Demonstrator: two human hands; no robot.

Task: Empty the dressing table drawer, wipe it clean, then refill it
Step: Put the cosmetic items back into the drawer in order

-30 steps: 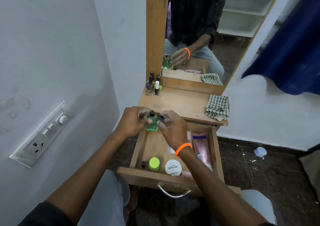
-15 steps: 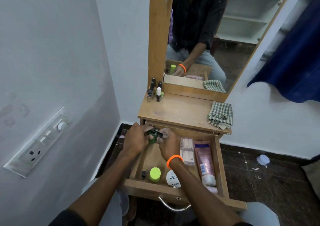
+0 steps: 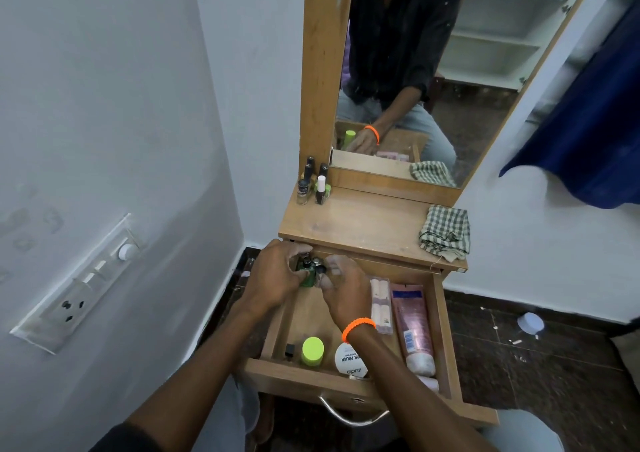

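Observation:
The wooden drawer [image 3: 445, 340] of the dressing table is pulled out. My left hand [image 3: 273, 278] and my right hand [image 3: 344, 295] meet at its back left corner, both closed around a small green bottle [image 3: 306, 276] with a dark cap. Inside the drawer lie a lime-capped jar [image 3: 312, 349], a white round nail polish remover box [image 3: 350, 361], a pink tube [image 3: 414, 327], a pale strip pack [image 3: 380, 306] and a tiny black cap [image 3: 290, 349]. My right wrist wears an orange band.
On the tabletop [image 3: 363, 224] stand several nail polish bottles [image 3: 313, 185] at the back left and a checked cloth [image 3: 445, 233] at the right. A mirror [image 3: 433, 70] rises behind. A white wall with a switchboard [image 3: 79, 282] is close on the left.
Both hands carried the green bottle down from tabletop height into the back of the drawer. The camera has tilted so the whole drawer shows.

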